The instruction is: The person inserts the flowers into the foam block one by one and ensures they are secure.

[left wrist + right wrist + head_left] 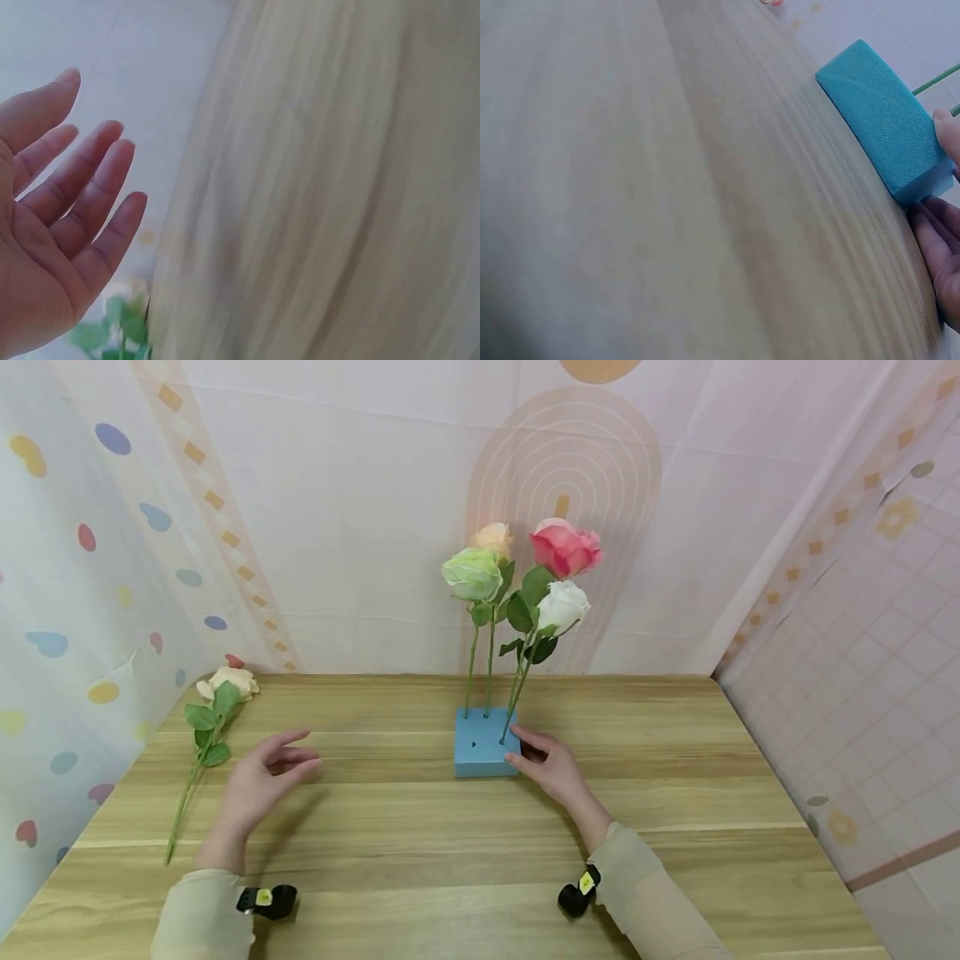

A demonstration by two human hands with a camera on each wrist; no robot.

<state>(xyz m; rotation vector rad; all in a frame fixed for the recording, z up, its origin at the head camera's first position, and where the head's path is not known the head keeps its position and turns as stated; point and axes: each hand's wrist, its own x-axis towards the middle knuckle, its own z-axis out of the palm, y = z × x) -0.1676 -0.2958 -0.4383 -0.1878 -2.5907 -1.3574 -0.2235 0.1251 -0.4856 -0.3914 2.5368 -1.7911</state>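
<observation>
A blue foam block (486,768) stands on the table with several artificial roses upright in its top. They are a green rose (472,574), a peach rose (493,538), a pink rose (564,547) and a white rose (562,607), whose stem leans right. One hole at the block's front left has no stem. My right hand (553,770) holds the block's right side between thumb and fingers; the right wrist view shows the thumb on the foam (885,120). Over the table's left part, my left hand (262,777) hovers with loosely bent fingers and nothing in them.
Another pale peach rose (231,682) lies at the table's left edge, its stem pointing toward the front. The wooden table (405,860) meets a patterned cloth backdrop (360,527) behind, with more cloth at both sides. A black wrist camera (277,902) is strapped below the left hand.
</observation>
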